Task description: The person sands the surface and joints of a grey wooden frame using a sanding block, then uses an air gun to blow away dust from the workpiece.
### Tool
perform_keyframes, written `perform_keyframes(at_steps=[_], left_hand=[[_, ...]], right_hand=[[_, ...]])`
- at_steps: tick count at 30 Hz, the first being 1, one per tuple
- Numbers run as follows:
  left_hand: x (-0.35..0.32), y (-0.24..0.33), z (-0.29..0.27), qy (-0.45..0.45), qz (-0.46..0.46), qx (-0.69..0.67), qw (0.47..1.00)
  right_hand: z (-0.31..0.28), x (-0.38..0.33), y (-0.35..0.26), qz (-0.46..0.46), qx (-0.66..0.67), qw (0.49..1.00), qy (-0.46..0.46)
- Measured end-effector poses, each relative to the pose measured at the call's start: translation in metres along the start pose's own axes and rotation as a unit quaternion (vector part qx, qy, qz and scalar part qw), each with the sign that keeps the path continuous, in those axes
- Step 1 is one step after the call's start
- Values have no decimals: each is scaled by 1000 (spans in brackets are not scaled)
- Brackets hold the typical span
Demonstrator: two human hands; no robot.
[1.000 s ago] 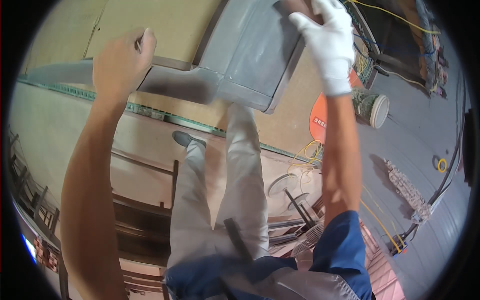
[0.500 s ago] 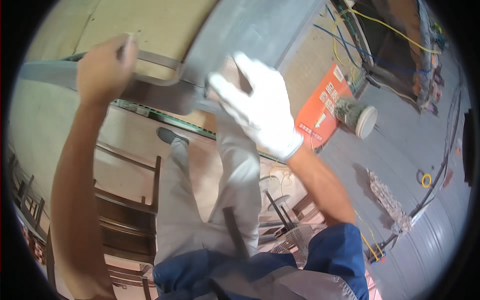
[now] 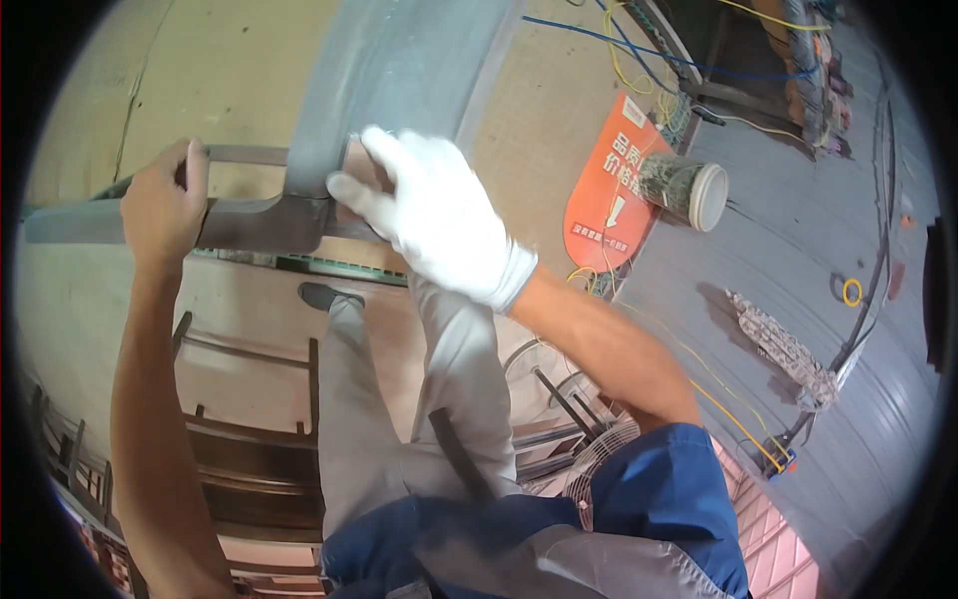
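Note:
A dark grey furniture frame lies across the beige worktop in front of me, with a long rail [image 3: 261,224] and a wide, smooth panel [image 3: 394,70] joined to it. My bare left hand [image 3: 165,212] is closed around the rail toward its left end. Over the joint of rail and panel is my right hand [image 3: 444,220], in a white glove. Its thumb and fingers grip a flat reddish-brown piece that looks like sandpaper [image 3: 361,172], pressed to the panel's near edge. The gloved palm hides part of that piece.
Right of the worktop [image 3: 544,125] an orange sign [image 3: 609,190] leans beside a tipped, stained bucket [image 3: 694,192]. A rag bundle [image 3: 778,344], a yellow ring [image 3: 851,292] and hoses lie on the grey floor covering. Dark wooden chairs [image 3: 249,449] stand at lower left.
My gloved right hand has moved left and slightly down in the picture with the sandpaper. My left hand stays on the rail. The whole view has shifted, with the frame now further left.

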State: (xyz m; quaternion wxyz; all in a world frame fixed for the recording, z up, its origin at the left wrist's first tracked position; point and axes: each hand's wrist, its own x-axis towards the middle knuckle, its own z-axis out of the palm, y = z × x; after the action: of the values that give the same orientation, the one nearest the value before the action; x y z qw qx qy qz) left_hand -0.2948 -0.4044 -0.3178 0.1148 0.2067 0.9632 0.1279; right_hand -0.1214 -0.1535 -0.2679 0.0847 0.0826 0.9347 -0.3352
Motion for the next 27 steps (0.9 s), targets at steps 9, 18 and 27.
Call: perform_keyframes(at_steps=[9, 18, 27], left_hand=[[14, 12, 1, 12, 6, -16, 1000], [-1, -10, -8, 33, 16, -9, 999], [4, -5, 6, 38, 19, -13, 999]], right_hand=[[-23, 32, 12, -15, 24, 994, 105], [-37, 59, 20, -127, -188, 970, 89], [3, 13, 16, -215, -160, 961, 63]])
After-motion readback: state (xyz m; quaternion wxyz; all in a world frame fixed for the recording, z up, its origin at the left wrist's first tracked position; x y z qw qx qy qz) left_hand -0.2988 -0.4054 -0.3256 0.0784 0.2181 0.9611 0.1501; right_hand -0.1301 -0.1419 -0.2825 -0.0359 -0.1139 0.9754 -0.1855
